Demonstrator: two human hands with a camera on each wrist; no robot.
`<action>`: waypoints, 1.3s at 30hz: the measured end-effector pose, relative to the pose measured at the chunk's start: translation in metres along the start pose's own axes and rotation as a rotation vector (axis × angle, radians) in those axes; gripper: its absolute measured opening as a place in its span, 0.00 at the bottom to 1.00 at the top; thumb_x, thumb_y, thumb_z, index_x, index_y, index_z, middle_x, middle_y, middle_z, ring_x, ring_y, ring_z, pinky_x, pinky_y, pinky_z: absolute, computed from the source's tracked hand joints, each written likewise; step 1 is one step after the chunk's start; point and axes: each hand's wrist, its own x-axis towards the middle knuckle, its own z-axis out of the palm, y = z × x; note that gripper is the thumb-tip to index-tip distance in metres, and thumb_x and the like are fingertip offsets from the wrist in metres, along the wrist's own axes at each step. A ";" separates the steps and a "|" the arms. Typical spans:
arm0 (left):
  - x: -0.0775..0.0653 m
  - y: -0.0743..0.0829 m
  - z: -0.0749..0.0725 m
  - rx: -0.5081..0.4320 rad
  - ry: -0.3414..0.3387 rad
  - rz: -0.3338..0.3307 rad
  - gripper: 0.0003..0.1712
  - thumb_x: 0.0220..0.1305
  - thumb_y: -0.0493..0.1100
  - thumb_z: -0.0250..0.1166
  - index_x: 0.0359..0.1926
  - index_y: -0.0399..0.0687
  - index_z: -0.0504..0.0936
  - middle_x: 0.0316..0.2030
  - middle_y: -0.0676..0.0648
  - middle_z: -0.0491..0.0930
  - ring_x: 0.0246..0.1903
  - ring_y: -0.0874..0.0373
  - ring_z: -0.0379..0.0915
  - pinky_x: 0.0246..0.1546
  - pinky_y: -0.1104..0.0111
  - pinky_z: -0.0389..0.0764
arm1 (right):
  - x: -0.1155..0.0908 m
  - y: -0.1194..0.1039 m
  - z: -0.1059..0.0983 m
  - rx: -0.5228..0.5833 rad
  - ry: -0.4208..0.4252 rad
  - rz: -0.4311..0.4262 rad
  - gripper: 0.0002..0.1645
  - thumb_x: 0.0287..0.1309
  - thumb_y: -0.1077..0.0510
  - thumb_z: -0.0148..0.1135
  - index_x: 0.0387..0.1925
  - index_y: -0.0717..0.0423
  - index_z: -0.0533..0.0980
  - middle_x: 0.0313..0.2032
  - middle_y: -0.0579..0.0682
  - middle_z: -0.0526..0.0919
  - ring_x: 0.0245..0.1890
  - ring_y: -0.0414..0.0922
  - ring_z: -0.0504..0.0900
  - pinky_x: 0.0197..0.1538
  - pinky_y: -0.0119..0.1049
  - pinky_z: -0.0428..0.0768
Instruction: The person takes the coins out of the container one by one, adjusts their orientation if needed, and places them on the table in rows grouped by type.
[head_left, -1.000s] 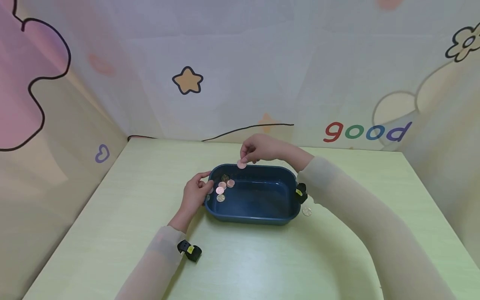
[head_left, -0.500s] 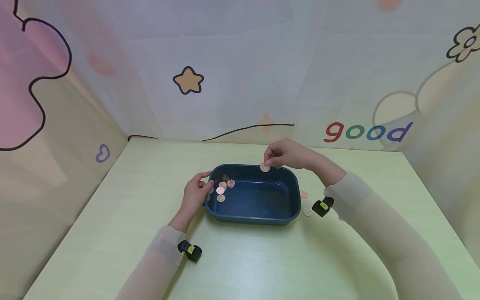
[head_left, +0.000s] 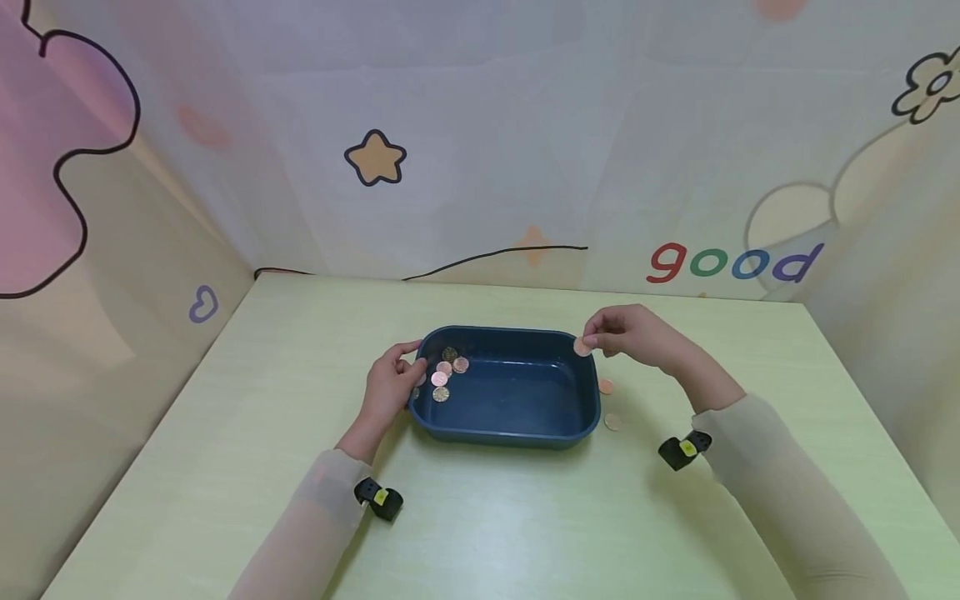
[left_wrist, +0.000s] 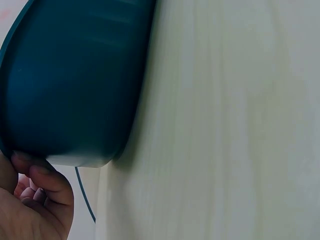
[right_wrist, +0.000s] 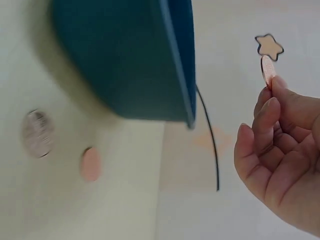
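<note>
A dark blue rectangular basin (head_left: pixel 517 400) stands on the table. My left hand (head_left: pixel 388 382) grips its left end, the thumb over the rim and the fingers outside, as the left wrist view also shows. Between thumb and fingertips my right hand (head_left: pixel 633 335) pinches a copper-coloured coin (head_left: pixel 582 347), held above the basin's back right corner; in the right wrist view the coin (right_wrist: pixel 268 71) is seen nearly edge-on. Several coins (head_left: pixel 440 378) lie at the left end inside the basin, some copper, some silvery or brassy.
Just right of the basin, a copper coin (head_left: pixel 606 386) and a silvery coin (head_left: pixel 612 422) lie on the pale wood-grain table (head_left: pixel 480 525). A printed cloth (head_left: pixel 480 150) hangs behind and at both sides of the table.
My right hand has moved right along the basin's back rim with the coin, uncovering the copper coin on the table. My left hand keeps its grip on the basin.
</note>
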 end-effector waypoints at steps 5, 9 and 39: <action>0.000 0.000 0.000 -0.002 0.002 -0.005 0.24 0.71 0.40 0.62 0.67 0.42 0.77 0.18 0.55 0.67 0.14 0.64 0.59 0.16 0.74 0.65 | -0.013 0.019 0.000 0.029 0.028 0.036 0.11 0.73 0.60 0.57 0.47 0.65 0.79 0.44 0.57 0.85 0.43 0.50 0.80 0.53 0.40 0.82; 0.000 0.000 0.001 -0.003 0.000 -0.013 0.25 0.72 0.40 0.62 0.67 0.42 0.77 0.18 0.55 0.66 0.14 0.63 0.59 0.16 0.74 0.65 | -0.021 0.034 0.002 0.036 0.058 0.085 0.13 0.72 0.59 0.58 0.48 0.66 0.79 0.43 0.57 0.84 0.42 0.50 0.79 0.50 0.37 0.82; -0.001 0.000 0.000 -0.002 -0.007 -0.008 0.25 0.72 0.40 0.62 0.67 0.42 0.76 0.18 0.55 0.66 0.14 0.64 0.59 0.16 0.74 0.65 | -0.027 0.098 0.013 -0.027 0.100 0.314 0.13 0.71 0.60 0.59 0.45 0.70 0.78 0.30 0.49 0.77 0.30 0.44 0.72 0.32 0.33 0.72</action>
